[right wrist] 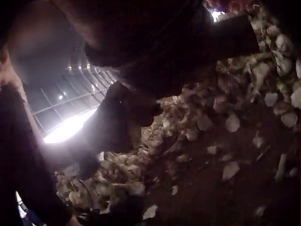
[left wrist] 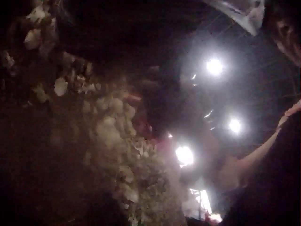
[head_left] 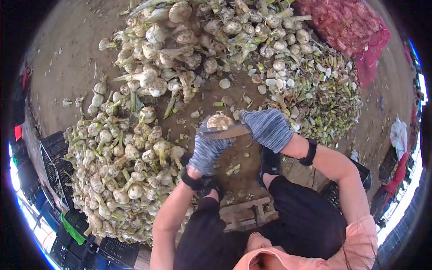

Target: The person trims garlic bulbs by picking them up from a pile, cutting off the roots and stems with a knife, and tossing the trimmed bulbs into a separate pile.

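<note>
In the head view the left hand (head_left: 209,149), in a grey knit glove, holds a garlic bulb (head_left: 219,121) with its fingers curled round it. A knife (head_left: 227,132) lies across the near side of the bulb, its blade pointing left. The right hand (head_left: 270,129), gloved alike, grips the knife's handle end, which is mostly hidden in the fist. Both wrist views are dark; neither shows the bulb clearly.
Garlic with stems is heaped at the left (head_left: 130,180) and at the far side (head_left: 180,49). Cut stems and peelings (head_left: 319,94) form a pile at right, beside a red mesh sack (head_left: 346,27). Black crates (head_left: 58,157) stand at the left edge; a small wooden stool (head_left: 245,213) is between the legs.
</note>
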Demonstrator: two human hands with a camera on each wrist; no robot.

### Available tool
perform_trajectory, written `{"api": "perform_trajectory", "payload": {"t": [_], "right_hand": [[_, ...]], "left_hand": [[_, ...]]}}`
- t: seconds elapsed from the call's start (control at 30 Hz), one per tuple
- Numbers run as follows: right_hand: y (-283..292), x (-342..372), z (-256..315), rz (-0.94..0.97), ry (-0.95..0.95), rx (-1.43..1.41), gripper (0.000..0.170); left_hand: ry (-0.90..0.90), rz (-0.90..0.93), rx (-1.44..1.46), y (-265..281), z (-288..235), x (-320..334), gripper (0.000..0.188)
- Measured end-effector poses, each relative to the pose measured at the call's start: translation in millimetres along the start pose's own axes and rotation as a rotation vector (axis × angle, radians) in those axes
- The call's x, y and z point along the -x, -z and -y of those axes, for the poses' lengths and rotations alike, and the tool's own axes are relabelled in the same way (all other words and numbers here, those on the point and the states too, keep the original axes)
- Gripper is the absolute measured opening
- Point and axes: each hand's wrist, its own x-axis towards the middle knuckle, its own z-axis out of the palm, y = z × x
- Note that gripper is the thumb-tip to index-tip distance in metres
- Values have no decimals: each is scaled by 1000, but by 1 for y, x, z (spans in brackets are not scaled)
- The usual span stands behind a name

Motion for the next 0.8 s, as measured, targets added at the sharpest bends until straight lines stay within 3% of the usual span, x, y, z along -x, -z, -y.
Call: {"api": "perform_trajectory", "payload": {"t": [0.07,0.13,0.17,0.2,0.27,0.37,0.47,0.53,0.6,0.67,0.73,0.77,0.8], "right_hand": [[-4,1,-4,17,-3,-6,29],[-25,4,-29,-168,74,-11,29],[-30,13,-53,-186,-20,-100,31],[-25,21,-66,-195,-21,-97,31],[-12,26,-76,64,-445,-19,35],[3,21,-61,84,-457,-185,30],[-45,25,-67,-48,-351,-351,27],[-57,28,-60,3,-426,-447,28],[-57,30,-54,-35,-342,-439,31],[-58,31,-51,-99,-328,-441,32],[-59,26,-52,-31,-282,-435,31],[-55,24,-49,-30,-284,-430,31],[-51,22,-46,41,-310,-415,30]], "left_hand": [[-27,-47,97,5,-13,2,40],[198,-13,467,11,-28,3,41],[167,-31,542,6,-24,10,46],[7,-99,433,12,-29,15,50],[193,-35,422,29,-37,10,56],[256,19,521,20,-29,4,63],[302,-32,721,15,-36,9,70],[275,-15,624,18,-34,8,73],[171,13,365,22,-38,5,72],[79,0,275,19,-33,5,65],[-18,78,-123,15,-30,6,58],[-43,132,-223,14,-31,8,42],[-45,132,-218,12,-30,7,42]]}}
